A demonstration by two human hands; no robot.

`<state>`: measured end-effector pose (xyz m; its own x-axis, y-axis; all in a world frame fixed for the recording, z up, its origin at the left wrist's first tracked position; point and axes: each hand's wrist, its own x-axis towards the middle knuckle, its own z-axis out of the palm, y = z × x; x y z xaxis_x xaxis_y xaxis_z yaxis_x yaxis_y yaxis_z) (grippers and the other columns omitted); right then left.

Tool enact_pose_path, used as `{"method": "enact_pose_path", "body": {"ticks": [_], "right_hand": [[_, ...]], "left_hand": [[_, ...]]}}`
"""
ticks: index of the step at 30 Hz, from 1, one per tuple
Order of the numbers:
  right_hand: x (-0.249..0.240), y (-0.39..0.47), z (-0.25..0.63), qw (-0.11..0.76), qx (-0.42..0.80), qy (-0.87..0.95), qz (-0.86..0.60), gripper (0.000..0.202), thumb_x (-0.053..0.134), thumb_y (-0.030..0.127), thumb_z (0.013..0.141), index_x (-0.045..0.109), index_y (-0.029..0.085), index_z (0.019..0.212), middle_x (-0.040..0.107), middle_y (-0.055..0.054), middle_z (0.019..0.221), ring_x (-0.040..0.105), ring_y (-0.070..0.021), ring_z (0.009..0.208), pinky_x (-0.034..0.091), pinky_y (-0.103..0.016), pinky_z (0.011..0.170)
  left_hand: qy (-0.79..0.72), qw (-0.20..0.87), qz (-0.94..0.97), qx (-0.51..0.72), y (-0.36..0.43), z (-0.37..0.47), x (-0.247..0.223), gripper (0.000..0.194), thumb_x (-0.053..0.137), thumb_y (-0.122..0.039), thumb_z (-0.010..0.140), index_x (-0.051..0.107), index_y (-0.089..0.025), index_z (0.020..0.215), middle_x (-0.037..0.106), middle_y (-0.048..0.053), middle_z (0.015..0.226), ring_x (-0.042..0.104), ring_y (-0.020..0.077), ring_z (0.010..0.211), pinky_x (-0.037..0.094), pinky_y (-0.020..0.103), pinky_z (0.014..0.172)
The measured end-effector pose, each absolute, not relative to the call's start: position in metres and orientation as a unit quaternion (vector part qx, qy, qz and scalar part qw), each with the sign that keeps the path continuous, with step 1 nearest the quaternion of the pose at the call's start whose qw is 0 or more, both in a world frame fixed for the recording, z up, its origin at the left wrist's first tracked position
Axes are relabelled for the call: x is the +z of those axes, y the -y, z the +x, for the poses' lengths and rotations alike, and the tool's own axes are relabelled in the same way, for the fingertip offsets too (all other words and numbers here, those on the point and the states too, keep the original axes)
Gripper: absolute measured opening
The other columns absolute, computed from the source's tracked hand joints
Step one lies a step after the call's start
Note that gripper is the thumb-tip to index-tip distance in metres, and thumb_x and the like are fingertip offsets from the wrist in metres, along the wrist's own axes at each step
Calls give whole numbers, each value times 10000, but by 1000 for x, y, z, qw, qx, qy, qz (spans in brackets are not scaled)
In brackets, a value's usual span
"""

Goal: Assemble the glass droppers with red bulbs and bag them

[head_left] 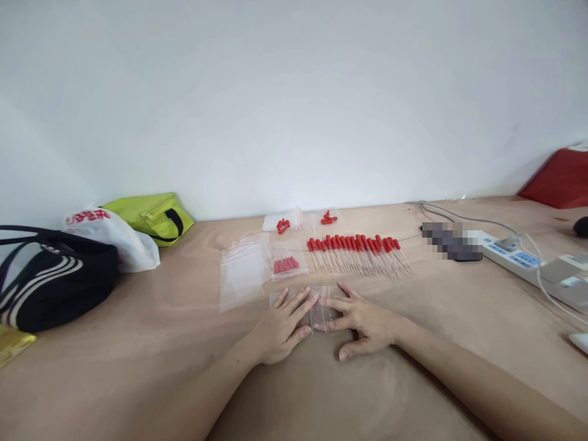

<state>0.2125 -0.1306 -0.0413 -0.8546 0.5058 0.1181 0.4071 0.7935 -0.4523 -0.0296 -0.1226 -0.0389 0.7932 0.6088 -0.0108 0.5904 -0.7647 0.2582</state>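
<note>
A small clear zip bag (320, 313) lies flat on the worktop (174, 361), centred left to right and well in from the far edge, its red-lined end towards the right; it appears to be at a flattening or positioning stage, and film this thin would call for light fingertip pressure or a pinch at its edge.

The left hand (281, 331) is palm down, fingers spread, their tips over the bag's left and middle part; the right hand (367, 323) is open too, fingers parted and reaching over the red-lined end, thumb apart; neither grips anything, and exact fingertip contact is hard to tell.

Just beyond the hands lie a bag with red-tipped sticks (285, 264), overlapping clear bags (243, 272) to its left, and a row of loose red-tipped sticks (353, 244) to its right; two more bags with red pieces (283, 225) (327, 218) lie near the far edge; a power strip (509, 256) sits towards the far right corner, a black bag (68, 288) towards the left edge.
</note>
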Motion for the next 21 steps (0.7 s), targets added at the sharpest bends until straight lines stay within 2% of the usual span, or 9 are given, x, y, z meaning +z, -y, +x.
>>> {"method": "enact_pose_path", "body": {"ticks": [2,5,7,9,11,12,14,17,21], "right_hand": [[-40,130,217,119,224,932,-257,457,529,515,740,543,300,1144,326,-100,1367,328,-253,1231,-52,-537,998],[-42,127,227,152,268,907,-289,347,521,488,760,639,272,1005,476,-91,1257,388,-244,1190,-11,-529,1007],[-46,122,232,191,293,882,-316,305,515,469,771,675,246,905,602,-74,1084,487,-222,1093,84,-510,1009],[-51,111,236,235,308,850,-357,319,491,461,786,684,207,795,659,-47,875,583,-183,897,267,-443,952],[-54,94,237,282,294,804,-434,346,467,447,794,659,176,697,646,-24,705,593,-149,697,414,-333,773],[-54,83,236,307,267,770,-491,331,480,436,781,642,168,672,633,-21,655,580,-144,639,432,-288,676],[-51,60,230,325,185,695,-614,248,514,374,753,627,165,680,634,-30,663,576,-143,629,421,-251,613],[-43,31,216,251,134,611,-739,195,553,335,705,633,176,784,655,-63,795,599,-170,751,423,-249,642],[-37,12,202,185,139,575,-784,213,529,301,707,639,147,806,648,-129,843,607,-224,803,436,-295,640]], "left_hand": [[-311,140,939,42,121,-33,-37,541,318,-380,902,89,-253,1375,172,48,1432,184,196,1305,118,467,1067],[-310,161,936,41,118,-36,-35,473,349,-397,890,238,-292,1338,278,21,1398,235,202,1289,128,487,1058],[-320,169,931,40,117,-37,-35,425,359,-403,886,327,-304,1298,335,11,1372,262,200,1279,137,493,1054],[-329,169,928,45,117,-37,-37,412,362,-414,883,362,-299,1279,349,14,1363,274,194,1274,141,491,1053],[-328,167,928,50,116,-37,-39,416,358,-423,883,364,-294,1279,350,15,1363,273,187,1275,137,488,1055],[-327,167,929,53,116,-37,-40,419,357,-426,882,362,-293,1279,349,14,1363,273,185,1275,135,487,1055],[-324,169,929,57,116,-37,-41,420,360,-429,880,364,-293,1278,353,9,1361,275,184,1274,133,487,1056],[-325,175,928,56,116,-37,-38,418,375,-424,875,378,-288,1270,363,9,1355,284,188,1270,135,490,1056],[-327,178,927,45,117,-36,-34,417,386,-413,873,389,-270,1265,375,13,1348,292,189,1266,142,486,1056]]}}
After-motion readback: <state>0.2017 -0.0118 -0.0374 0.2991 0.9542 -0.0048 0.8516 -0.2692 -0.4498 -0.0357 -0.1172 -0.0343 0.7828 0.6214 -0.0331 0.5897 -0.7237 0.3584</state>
